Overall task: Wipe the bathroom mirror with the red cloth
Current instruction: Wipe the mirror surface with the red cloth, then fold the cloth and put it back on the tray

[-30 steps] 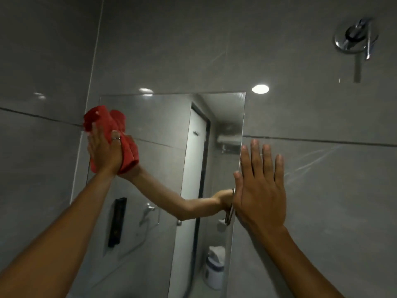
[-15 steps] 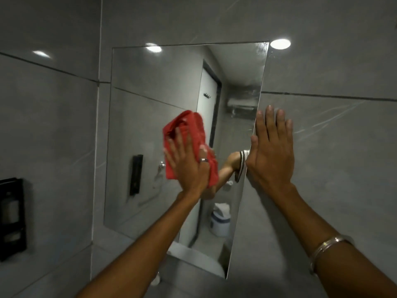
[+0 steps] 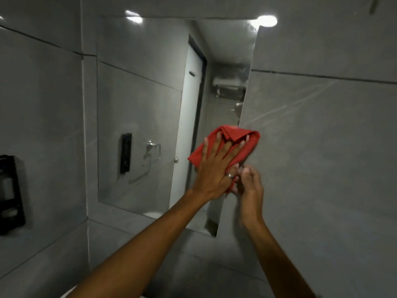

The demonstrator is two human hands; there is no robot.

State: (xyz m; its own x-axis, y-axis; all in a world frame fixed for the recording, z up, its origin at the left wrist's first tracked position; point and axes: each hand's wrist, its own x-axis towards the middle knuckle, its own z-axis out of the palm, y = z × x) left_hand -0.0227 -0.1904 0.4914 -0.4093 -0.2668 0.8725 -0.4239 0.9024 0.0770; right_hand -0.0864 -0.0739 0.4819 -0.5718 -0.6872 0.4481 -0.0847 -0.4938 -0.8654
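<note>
Left hand [image 3: 217,168] flat, fingers spread, pressing red cloth [image 3: 233,145] on mirror [image 3: 139,104]; right hand [image 3: 250,186] pinching cloth's corner.

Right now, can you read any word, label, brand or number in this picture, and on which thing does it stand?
None can be read.
Black wall dispenser: no legible label.
Red cloth under the left hand: no print visible.
Mirror: its reflections show no text.

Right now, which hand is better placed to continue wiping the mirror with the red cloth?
The left hand. It lies flat on the red cloth, pressing it at the right edge of the mirror. The right hand only touches the cloth's lower corner, beside the mirror's edge over the wall tile.
</note>
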